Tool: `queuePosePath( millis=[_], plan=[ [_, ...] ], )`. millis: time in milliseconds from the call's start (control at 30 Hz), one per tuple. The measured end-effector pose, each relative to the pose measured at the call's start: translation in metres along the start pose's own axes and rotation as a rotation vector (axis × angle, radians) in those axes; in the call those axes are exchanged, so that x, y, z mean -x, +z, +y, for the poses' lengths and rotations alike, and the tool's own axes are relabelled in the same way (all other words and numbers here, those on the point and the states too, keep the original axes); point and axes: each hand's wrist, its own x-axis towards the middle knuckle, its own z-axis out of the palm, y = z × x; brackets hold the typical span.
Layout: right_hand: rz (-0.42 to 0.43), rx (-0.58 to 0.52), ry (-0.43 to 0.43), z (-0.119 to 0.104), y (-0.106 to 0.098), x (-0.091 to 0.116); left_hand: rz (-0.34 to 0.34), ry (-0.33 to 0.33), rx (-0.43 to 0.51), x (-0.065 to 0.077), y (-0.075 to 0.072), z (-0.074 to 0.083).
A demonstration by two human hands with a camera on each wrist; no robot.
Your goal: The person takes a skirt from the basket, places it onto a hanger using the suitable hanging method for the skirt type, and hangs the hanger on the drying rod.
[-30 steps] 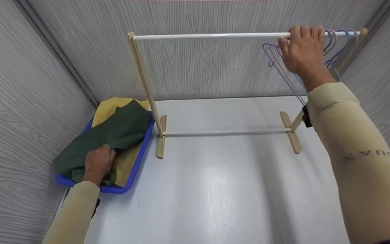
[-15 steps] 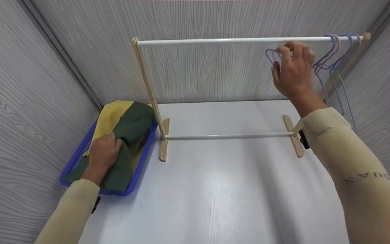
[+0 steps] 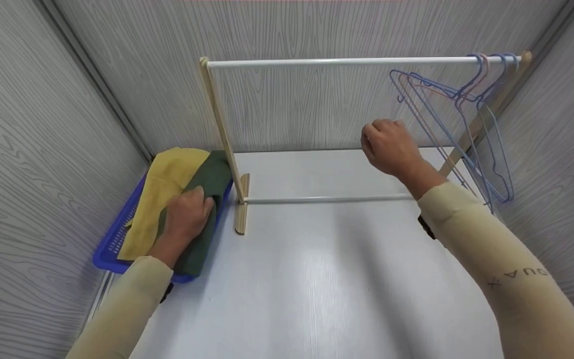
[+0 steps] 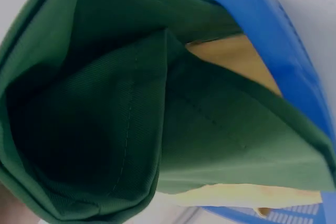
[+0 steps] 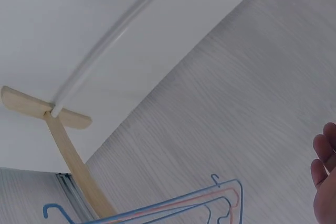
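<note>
In the head view my left hand point(image 3: 186, 212) grips a green garment point(image 3: 215, 174) over the blue basket point(image 3: 112, 244) at left. Its cloth point(image 4: 128, 108), with stitched seams, bunches and folds close up in the left wrist view. Beneath and beside it in the basket lies a yellow cloth point(image 3: 170, 169). My right hand point(image 3: 389, 147) is in the air below the rack's top rail point(image 3: 342, 62), left of the hangers, holding nothing. Its fingers point(image 5: 321, 148) bend loosely at the right edge of the right wrist view. Several blue and pink hangers point(image 3: 477, 75) hang at the rail's right end.
The rack's wooden left post point(image 3: 222, 129) rises close beside the basket, its foot point(image 3: 240, 219) on the white table point(image 3: 307, 279). A lower white bar point(image 3: 327, 200) spans the feet. Grey wood-grain walls point(image 3: 307, 109) close in the back and both sides.
My right hand has let go of the top rail and come down and left, leaving the hangers at the right end. My left hand has drawn the green garment up and right, uncovering more yellow cloth.
</note>
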Motion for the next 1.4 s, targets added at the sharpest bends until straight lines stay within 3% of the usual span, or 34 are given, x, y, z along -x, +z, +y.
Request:
queuePosePath(
  millis=[200, 500, 667, 833, 967, 1133, 1267, 1400],
  plan=[
    [-0.116, -0.028, -0.007, -0.025, 0.017, 0.006, -0.090, -0.009, 0.037, -0.004, 0.002, 0.027],
    [-0.365, -0.150, 0.071, -0.062, 0.031, 0.012, -0.101, 0.050, 0.088, -0.013, 0.013, 0.062],
    [-0.571, -0.402, 0.241, -0.081, 0.032, 0.011, -0.076, 0.082, 0.138, -0.013, 0.024, 0.085],
    [-0.744, -0.675, 0.421, -0.098, 0.039, 0.012, -0.058, 0.156, 0.210, -0.011, 0.040, 0.114],
    [-0.837, -0.760, 0.470, -0.113, 0.048, 0.019, -0.197, 0.201, 0.267, -0.003, 0.056, 0.139],
    [-0.975, -0.643, 0.404, -0.120, 0.063, 0.037, -0.462, 0.245, 0.323, 0.016, 0.074, 0.159],
    [-1.054, -0.577, 0.379, -0.120, 0.071, 0.052, -0.541, 0.271, 0.327, 0.025, 0.082, 0.163],
    [-1.095, -0.479, 0.340, -0.114, 0.074, 0.064, -0.601, 0.251, 0.304, 0.029, 0.084, 0.158]
  ],
)
